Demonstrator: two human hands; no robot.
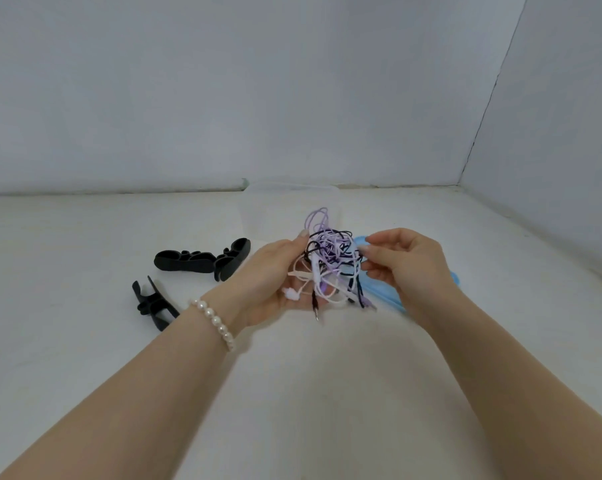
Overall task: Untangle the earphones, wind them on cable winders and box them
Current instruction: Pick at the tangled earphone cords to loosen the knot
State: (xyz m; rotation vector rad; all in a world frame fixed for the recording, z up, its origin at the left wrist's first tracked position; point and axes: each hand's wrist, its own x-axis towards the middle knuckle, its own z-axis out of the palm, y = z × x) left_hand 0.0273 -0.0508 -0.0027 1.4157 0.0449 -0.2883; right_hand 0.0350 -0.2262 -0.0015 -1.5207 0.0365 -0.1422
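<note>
The left hand (275, 275) grips the earphone tangle (327, 261) above the table's middle; the right hand (399, 261) pinches a strand. Pulling hard could tighten knots or strain plugs.

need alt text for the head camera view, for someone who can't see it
Two bare hands hold up a tangled bundle of earphones in purple, black and white cords over a white table; the left hand grips it and the right hand pinches at its edge. Two black cable winders lie to the left, a blue lid behind the right hand.
</note>
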